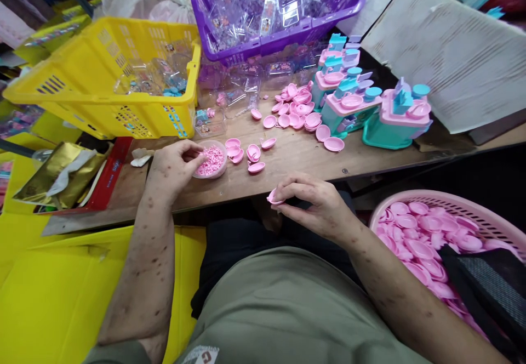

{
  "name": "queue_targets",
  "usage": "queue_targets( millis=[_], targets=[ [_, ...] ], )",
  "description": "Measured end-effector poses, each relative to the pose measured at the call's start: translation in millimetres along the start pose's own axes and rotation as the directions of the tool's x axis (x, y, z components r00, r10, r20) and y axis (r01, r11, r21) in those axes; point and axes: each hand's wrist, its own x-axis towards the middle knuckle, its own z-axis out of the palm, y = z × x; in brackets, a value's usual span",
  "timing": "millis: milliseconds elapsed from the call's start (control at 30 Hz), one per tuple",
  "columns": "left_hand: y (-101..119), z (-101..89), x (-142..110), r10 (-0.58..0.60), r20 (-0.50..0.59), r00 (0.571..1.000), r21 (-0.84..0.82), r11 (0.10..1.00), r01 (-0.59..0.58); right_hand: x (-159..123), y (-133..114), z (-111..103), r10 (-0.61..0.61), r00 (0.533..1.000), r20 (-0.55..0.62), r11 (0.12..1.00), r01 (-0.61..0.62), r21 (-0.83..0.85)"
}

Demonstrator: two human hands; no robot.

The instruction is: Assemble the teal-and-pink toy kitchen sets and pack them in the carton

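Observation:
My left hand [172, 166] reaches over the near-left rim of a small clear tub [224, 168]. Its thumb and fingertips are pinched together at the tiny pink plastic bits [213, 160] inside; whether a bit is between them is hidden. At the table's front edge, my right hand [314, 202] grips a small pink toy dish [272, 196] between thumb and fingers. Several like it, oval and shallow, lie beside the tub, among them a toy dish [256, 168]. Farther back is a heap of pink dishes [296, 106].
Teal and pink toy kitchen units [396, 117] stand at the right. Behind are a yellow crate [102, 112] and a purple basket [263, 43] of clear packaging. A pink basket [394, 202] full of pink dishes sits by my right arm. A red box [113, 175] lies left.

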Motion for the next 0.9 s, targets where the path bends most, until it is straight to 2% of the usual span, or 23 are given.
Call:
queue_targets(
  millis=[100,167,233,300,367,433,533,600,733,800,900],
  targets=[
    [1,-1.2,2,0.028,-0.018,0.999,0.142,0.99,-0.025,-1,-1,-1,-0.001,1.0,-0.005,1.0,0.001,-0.007],
    [3,0.0,3,0.112,-0.04,0.993,0.264,0.96,-0.098,-1,-2,-1,-0.001,1.0,-0.009,1.0,0.0,-0.02],
    [7,3.6,4,0.184,0.008,0.983,0.327,0.928,-0.176,-2,-3,-1,0.002,1.0,-0.013,1.0,-0.002,-0.026],
    [10,8.1,6,0.187,0.119,0.975,0.322,0.922,-0.216,-2,-5,-1,0.003,1.0,-0.012,1.0,-0.003,-0.028],
    [10,10.5,9,0.177,0.182,0.967,0.281,0.933,-0.224,-3,-7,-1,0.006,1.0,-0.008,0.999,-0.007,-0.033],
    [7,9.7,13,0.202,0.161,0.966,0.209,0.95,-0.234,-3,-9,-2,0.006,1.0,-0.013,0.999,-0.006,-0.039],
    [0,5.9,16,0.212,0.06,0.975,0.102,0.971,-0.218,-4,-10,-5,-0.004,0.999,-0.037,0.999,0.002,-0.052],
    [-3,5.1,16,0.203,0.047,0.978,0.067,0.976,-0.206,-5,-10,-6,-0.008,0.998,-0.057,0.999,0.005,-0.054],
    [-1,7.9,14,0.216,0.163,0.963,0.119,0.964,-0.237,-4,-10,-4,-0.002,0.998,-0.065,0.998,-0.001,-0.055],
    [0,8.5,14,0.21,0.153,0.966,0.149,0.961,-0.233,-4,-11,-2,-0.005,0.998,-0.058,0.999,0.002,-0.049],
    [2,6.0,11,0.215,0.068,0.974,0.131,0.966,-0.222,-4,-13,1,-0.018,0.998,-0.062,0.999,0.016,-0.042]
  ],
)
